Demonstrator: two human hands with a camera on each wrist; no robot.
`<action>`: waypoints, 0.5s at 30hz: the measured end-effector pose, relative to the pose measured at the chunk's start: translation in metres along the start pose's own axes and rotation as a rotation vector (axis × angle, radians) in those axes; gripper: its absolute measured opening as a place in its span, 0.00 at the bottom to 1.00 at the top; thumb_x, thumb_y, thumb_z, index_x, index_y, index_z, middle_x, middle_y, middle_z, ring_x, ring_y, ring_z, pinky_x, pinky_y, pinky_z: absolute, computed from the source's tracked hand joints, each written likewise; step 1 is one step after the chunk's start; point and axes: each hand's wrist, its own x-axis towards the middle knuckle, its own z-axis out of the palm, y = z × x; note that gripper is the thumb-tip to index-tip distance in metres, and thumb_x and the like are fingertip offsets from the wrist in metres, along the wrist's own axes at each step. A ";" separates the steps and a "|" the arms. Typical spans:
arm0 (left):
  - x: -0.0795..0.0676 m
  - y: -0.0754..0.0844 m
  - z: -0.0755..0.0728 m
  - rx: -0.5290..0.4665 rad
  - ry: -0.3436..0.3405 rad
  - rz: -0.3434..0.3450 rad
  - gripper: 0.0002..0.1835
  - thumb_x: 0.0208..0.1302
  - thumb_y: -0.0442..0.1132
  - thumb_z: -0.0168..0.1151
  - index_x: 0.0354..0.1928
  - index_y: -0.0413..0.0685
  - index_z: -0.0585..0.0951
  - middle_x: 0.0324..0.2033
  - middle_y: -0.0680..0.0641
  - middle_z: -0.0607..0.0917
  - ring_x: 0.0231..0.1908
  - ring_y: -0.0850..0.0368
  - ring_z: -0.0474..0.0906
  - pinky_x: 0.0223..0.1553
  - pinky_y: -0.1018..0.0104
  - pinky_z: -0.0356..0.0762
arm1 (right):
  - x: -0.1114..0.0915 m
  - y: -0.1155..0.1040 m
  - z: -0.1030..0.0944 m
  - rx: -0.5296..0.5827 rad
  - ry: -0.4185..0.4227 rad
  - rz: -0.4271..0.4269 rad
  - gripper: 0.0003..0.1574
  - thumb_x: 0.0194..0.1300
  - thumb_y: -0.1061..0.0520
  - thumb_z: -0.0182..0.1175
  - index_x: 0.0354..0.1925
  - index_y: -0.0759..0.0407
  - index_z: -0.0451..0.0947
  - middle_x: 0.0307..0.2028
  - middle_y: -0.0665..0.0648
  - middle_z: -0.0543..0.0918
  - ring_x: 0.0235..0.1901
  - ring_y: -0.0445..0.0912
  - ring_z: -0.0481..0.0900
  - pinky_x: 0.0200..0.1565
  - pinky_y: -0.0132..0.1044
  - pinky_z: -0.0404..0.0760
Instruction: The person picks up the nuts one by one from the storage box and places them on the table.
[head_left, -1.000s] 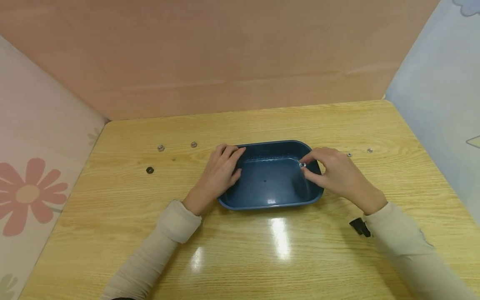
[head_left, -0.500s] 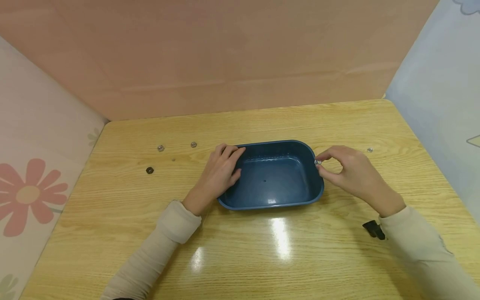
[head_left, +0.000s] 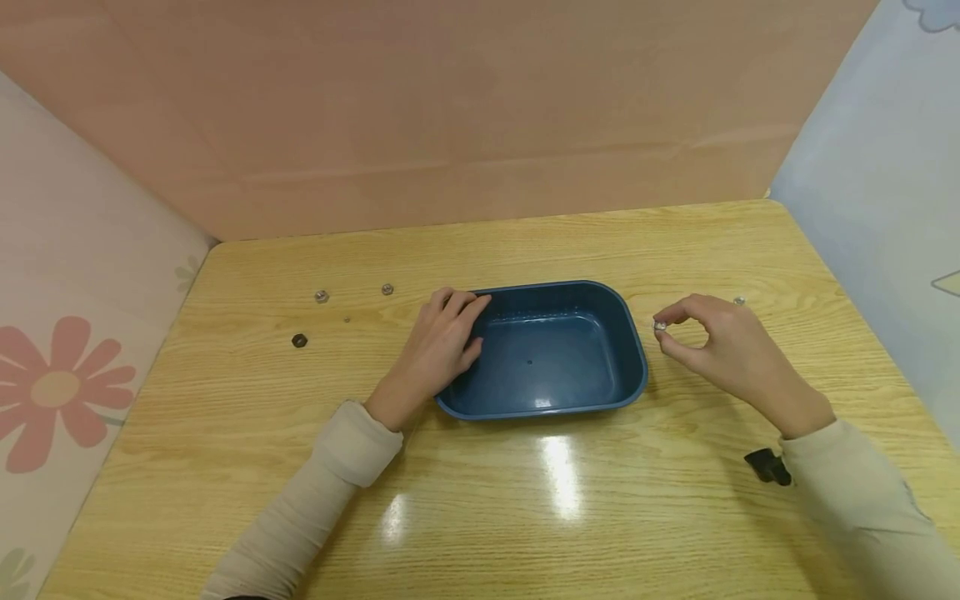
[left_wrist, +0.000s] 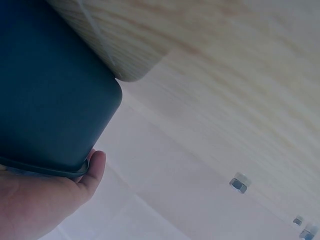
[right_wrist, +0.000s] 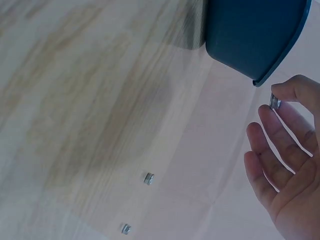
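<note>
A dark blue plastic basin [head_left: 540, 375] stands on the wooden table. My left hand [head_left: 437, 346] holds its left rim, fingers over the edge; the left wrist view shows a fingertip [left_wrist: 98, 167] hooked round the basin's rim. Just to the right of the basin, my right hand [head_left: 723, 346] pinches a small silver hex nut [head_left: 660, 326] between thumb and fingertips. That same nut [right_wrist: 274, 102] shows near the basin's rim in the right wrist view, the other fingers loosely bent below it. No nuts show on the visible floor of the basin.
Left of the basin lie a black nut [head_left: 300, 340], two silver nuts, one nearer the edge [head_left: 322, 296] and one nearer the basin [head_left: 387, 289], and a tiny piece [head_left: 347, 320]. Two silver nuts, one [right_wrist: 149, 178] closer and one [right_wrist: 126, 229] farther, lie at right. Walls surround the table.
My right hand has moved right, from over the basin's inside past its right rim, still pinching the nut. It now covers one nut on the table. The left hand and basin stay put.
</note>
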 end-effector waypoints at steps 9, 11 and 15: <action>0.000 -0.001 0.000 0.005 0.005 0.008 0.31 0.63 0.40 0.67 0.67 0.44 0.73 0.59 0.43 0.79 0.60 0.43 0.69 0.58 0.48 0.72 | -0.009 0.011 -0.005 -0.026 -0.061 0.070 0.12 0.52 0.66 0.70 0.38 0.57 0.85 0.35 0.57 0.89 0.35 0.54 0.85 0.39 0.45 0.74; 0.001 -0.001 0.001 0.005 0.004 0.009 0.31 0.63 0.40 0.68 0.68 0.44 0.73 0.59 0.43 0.79 0.60 0.43 0.69 0.58 0.48 0.72 | -0.011 0.014 -0.007 -0.034 -0.079 0.083 0.12 0.53 0.65 0.70 0.38 0.58 0.85 0.36 0.58 0.89 0.35 0.55 0.85 0.38 0.46 0.74; 0.001 0.000 0.001 0.003 -0.004 0.004 0.31 0.63 0.40 0.67 0.68 0.45 0.73 0.59 0.43 0.79 0.60 0.43 0.68 0.58 0.48 0.72 | -0.015 0.020 -0.010 -0.051 -0.099 0.097 0.12 0.54 0.65 0.71 0.39 0.59 0.85 0.36 0.59 0.89 0.35 0.55 0.85 0.34 0.42 0.75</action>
